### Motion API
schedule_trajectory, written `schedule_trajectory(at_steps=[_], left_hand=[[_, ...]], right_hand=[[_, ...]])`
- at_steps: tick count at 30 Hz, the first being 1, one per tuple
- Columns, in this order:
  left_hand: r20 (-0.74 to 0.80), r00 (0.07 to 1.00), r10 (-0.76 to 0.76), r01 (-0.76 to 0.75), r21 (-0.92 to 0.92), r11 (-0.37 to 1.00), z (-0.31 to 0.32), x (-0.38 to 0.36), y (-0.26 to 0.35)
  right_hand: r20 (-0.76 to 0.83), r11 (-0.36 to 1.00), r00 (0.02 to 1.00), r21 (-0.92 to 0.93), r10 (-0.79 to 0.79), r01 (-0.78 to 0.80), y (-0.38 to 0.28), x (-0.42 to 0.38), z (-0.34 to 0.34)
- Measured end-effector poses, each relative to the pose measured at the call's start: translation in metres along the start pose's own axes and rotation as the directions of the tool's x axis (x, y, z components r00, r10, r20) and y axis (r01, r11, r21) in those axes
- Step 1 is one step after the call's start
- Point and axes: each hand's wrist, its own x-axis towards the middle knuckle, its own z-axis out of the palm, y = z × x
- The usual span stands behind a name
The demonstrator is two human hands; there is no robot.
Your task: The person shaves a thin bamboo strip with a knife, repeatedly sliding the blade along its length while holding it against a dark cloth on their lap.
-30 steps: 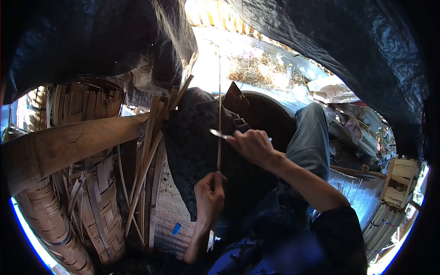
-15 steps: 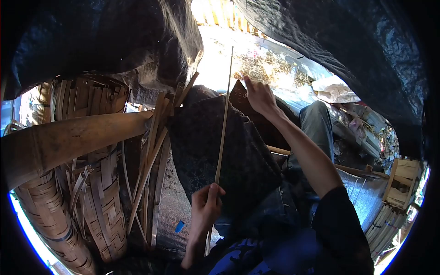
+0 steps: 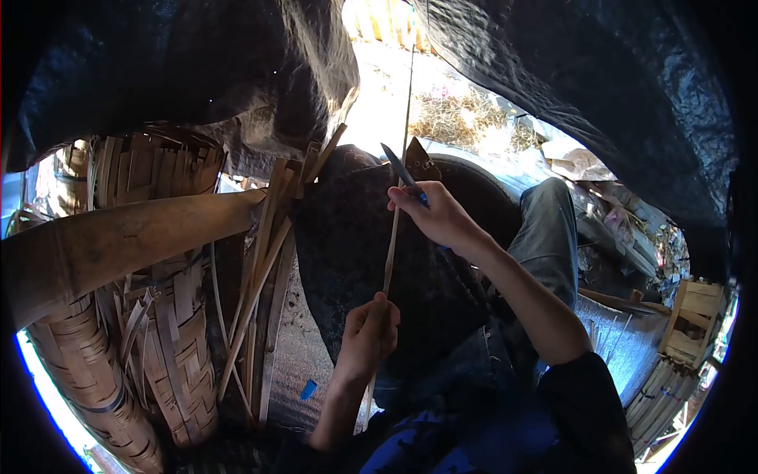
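Note:
My left hand is closed around a long, thin bamboo strip, which runs up and away from me over my lap. The strip's lower end sticks out below that fist. In my right hand is a knife with a pointed dark blade and some blue at the handle; its blade points up and left and overlaps the strip in this view. Beneath both hands, a dark cloth covers my legs. A brown pointed flap with small holes lies just behind the knife.
A thick bamboo pole juts in from the left, with split bamboo slats leaning at its end. Woven bamboo baskets stand below it. Dark plastic sheeting hangs overhead. At right are a wooden crate and bundled sticks.
My right hand has come down and nearer to the strip, and the knife blade now shows in it. My left hand has risen slightly, with the strip's far end reaching higher.

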Motion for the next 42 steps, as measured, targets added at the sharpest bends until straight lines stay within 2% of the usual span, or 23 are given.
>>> schedule_trajectory(at_steps=[2, 3, 5, 6, 8, 9, 10, 12, 13, 16, 18, 21, 24, 28, 30, 31, 34, 36, 37, 38, 39, 40, 42], left_hand=[[-0.017, 0.999, -0.031, 0.030, -0.065, 0.997, -0.004, 0.006, 0.003], [-0.023, 0.998, -0.065, 0.061, -0.129, 0.990, -0.006, 0.009, 0.005], [-0.001, 0.997, -0.078, 0.077, -0.182, 0.980, -0.011, 0.013, 0.004], [0.027, 0.996, -0.090, 0.094, -0.225, 0.970, -0.013, 0.015, 0.003], [0.071, 0.993, -0.094, 0.111, -0.281, 0.953, -0.019, 0.016, 0.000], [0.112, 0.990, -0.090, 0.123, -0.337, 0.934, -0.020, 0.017, -0.002], [0.115, 0.989, -0.092, 0.126, -0.336, 0.933, -0.022, 0.017, -0.003], [0.154, 0.982, -0.111, 0.165, -0.407, 0.898, -0.026, 0.017, -0.006], [0.152, 0.982, -0.110, 0.163, -0.410, 0.897, -0.025, 0.016, -0.005], [0.090, 0.986, -0.143, 0.167, -0.393, 0.904, -0.019, 0.014, -0.002], [0.050, 0.989, -0.142, 0.150, -0.335, 0.930, -0.017, 0.012, -0.003], [0.044, 0.993, -0.111, 0.118, -0.248, 0.961, -0.008, 0.002, -0.008], [0.037, 0.993, -0.114, 0.120, -0.316, 0.941, -0.014, 0.002, -0.010], [0.038, 0.995, -0.095, 0.102, -0.277, 0.955, -0.013, -0.005, -0.010], [0.040, 0.995, -0.093, 0.101, -0.281, 0.954, -0.016, -0.007, -0.012], [0.041, 0.995, -0.086, 0.094, -0.278, 0.956, -0.015, -0.008, -0.010], [0.048, 0.995, -0.091, 0.101, -0.265, 0.959, -0.014, -0.017, -0.008], [0.052, 0.995, -0.089, 0.100, -0.273, 0.957, -0.018, -0.023, -0.013], [0.046, 0.995, -0.089, 0.098, -0.275, 0.957, -0.018, -0.023, -0.010], [-0.016, 0.997, -0.080, 0.078, -0.099, 0.992, -0.014, -0.023, -0.006], [-0.075, 0.995, -0.067, 0.073, 0.077, 0.994, -0.010, -0.023, -0.004], [-0.080, 0.994, -0.075, 0.081, 0.068, 0.994, -0.008, -0.019, -0.006], [-0.057, 0.993, 0.106, -0.087, 0.272, 0.958, -0.003, -0.007, -0.007]], right_hand=[[-0.024, 0.972, 0.986, -0.173, -0.164, 0.158, 0.003, -0.005, -0.003], [-0.019, 0.972, 0.986, -0.174, -0.165, 0.159, 0.004, -0.012, -0.007], [0.108, 0.870, 0.966, -0.420, -0.233, 0.257, 0.008, -0.033, -0.012], [0.108, 0.871, 0.967, -0.420, -0.230, 0.254, 0.010, -0.040, -0.010], [0.215, 0.781, 0.923, -0.491, -0.320, 0.386, 0.016, -0.057, -0.006], [0.117, 0.667, 0.860, -0.581, -0.497, 0.465, 0.022, -0.064, 0.002], [0.115, 0.668, 0.861, -0.583, -0.495, 0.462, 0.024, -0.064, 0.003], [0.208, 0.667, 0.934, -0.655, -0.292, 0.355, 0.021, -0.061, 0.006], [0.211, 0.666, 0.933, -0.655, -0.293, 0.357, 0.021, -0.060, 0.008], [0.206, 0.577, 0.923, -0.730, -0.324, 0.366, 0.028, -0.060, 0.011], [0.097, 0.493, 0.843, -0.773, -0.529, 0.398, 0.032, -0.065, 0.015], [0.067, 0.494, 0.889, -0.812, -0.453, 0.312, 0.046, -0.040, 0.008], [0.059, 0.484, 0.849, -0.800, -0.526, 0.355, 0.050, -0.030, 0.008], [0.021, 0.465, 0.850, -0.829, -0.527, 0.309, 0.064, -0.008, 0.003], [-0.039, 0.337, 0.580, -0.844, -0.814, 0.416, 0.080, 0.012, 0.000], [-0.040, 0.334, 0.574, -0.845, -0.818, 0.418, 0.089, 0.026, -0.001], [-0.004, 0.291, 0.633, -0.891, -0.774, 0.349, 0.102, 0.064, -0.015], [-0.205, 0.578, 0.833, -0.800, -0.513, 0.159, 0.098, 0.084, -0.028], [-0.201, 0.580, 0.834, -0.798, -0.513, 0.165, 0.084, 0.079, -0.028], [-0.264, 0.781, 0.928, -0.623, -0.262, 0.043, 0.056, 0.067, -0.032], [-0.258, 0.899, 0.966, -0.418, 0.019, -0.129, 0.033, 0.055, -0.034], [-0.250, 0.897, 0.968, -0.421, 0.027, -0.134, 0.022, 0.041, -0.030], [-0.127, 0.973, 0.985, -0.183, 0.120, -0.142, 0.011, 0.011, -0.017]])
